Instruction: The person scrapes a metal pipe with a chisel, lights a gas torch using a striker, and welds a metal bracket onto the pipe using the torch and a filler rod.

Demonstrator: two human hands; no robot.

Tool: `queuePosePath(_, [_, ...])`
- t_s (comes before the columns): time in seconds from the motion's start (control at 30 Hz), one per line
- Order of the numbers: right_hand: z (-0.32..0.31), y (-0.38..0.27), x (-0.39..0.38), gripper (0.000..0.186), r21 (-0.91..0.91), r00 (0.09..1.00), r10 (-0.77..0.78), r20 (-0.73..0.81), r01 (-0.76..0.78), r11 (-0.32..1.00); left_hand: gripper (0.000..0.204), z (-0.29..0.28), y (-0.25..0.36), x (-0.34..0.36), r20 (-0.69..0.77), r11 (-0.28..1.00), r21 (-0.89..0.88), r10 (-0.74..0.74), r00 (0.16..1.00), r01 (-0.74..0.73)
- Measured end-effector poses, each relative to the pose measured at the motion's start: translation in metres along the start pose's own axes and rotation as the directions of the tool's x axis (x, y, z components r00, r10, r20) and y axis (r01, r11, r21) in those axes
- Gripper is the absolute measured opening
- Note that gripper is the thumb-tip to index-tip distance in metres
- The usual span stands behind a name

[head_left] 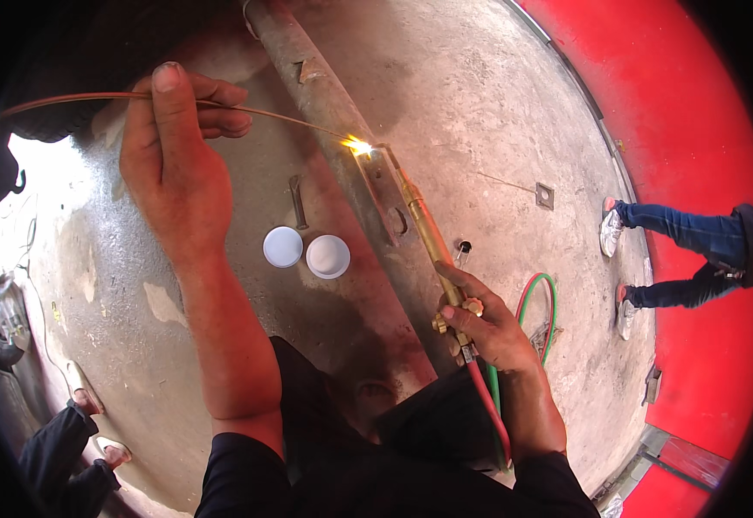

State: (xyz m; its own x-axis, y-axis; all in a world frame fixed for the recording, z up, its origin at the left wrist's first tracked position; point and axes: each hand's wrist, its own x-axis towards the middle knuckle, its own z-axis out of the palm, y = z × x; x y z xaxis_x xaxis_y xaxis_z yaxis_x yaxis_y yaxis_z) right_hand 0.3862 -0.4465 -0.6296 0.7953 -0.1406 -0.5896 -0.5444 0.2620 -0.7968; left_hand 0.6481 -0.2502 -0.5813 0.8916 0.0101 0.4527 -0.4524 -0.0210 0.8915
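Observation:
My left hand (178,155) is closed on a thin coppery filler rod (290,119), thumb up and fingers curled round it. The rod's tip reaches a bright yellow flame (359,147) on a long metal beam (325,82). My right hand (489,324) grips a brass gas torch (428,233) near its valve knobs. The torch's bent tip meets the flame, beside a slotted metal plate (382,192) on the beam. Red (490,406) and green (525,298) hoses run from the torch's lower end.
Left of the beam lie a round tub of white powder (328,257), a white lid (282,247) and a bolt-like metal piece (297,203). A square plate with a hole (545,196) lies to the right. People stand at right (687,229) and lower left (57,449).

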Motion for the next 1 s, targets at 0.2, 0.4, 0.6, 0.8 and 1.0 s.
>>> queuePosePath(0.2, [-0.0002,0.0006,0.0002,0.057,-0.025,1.0,-0.006,-0.01,0.006,1.0,0.043,-0.0009,0.0001,0.0018,-0.015,1.0,-0.001,0.003,1.0,-0.003])
queuePosePath(0.4, [-0.0013,0.0013,0.0004,0.058,-0.02,1.0,-0.001,-0.011,0.0,1.0,0.042,0.0013,-0.0007,0.002,-0.063,0.995,-0.091,0.024,0.998,-0.03])
queuePosePath(0.6, [-0.0007,0.0003,0.0003,0.058,-0.022,1.0,0.011,-0.008,-0.011,1.0,0.043,-0.0011,-0.0002,0.0022,-0.018,1.0,-0.001,0.013,1.0,-0.013])
queuePosePath(0.8, [0.0,0.0005,0.0004,0.058,-0.011,1.0,-0.001,-0.014,0.001,1.0,0.043,-0.001,-0.001,0.0021,-0.007,1.0,-0.003,0.015,1.0,-0.015])
queuePosePath(1.0, [0.0003,-0.0027,-0.0006,0.058,-0.018,1.0,0.021,-0.01,-0.021,1.0,0.042,0.0025,-0.0012,0.0014,-0.042,0.998,-0.066,0.02,0.999,-0.023])
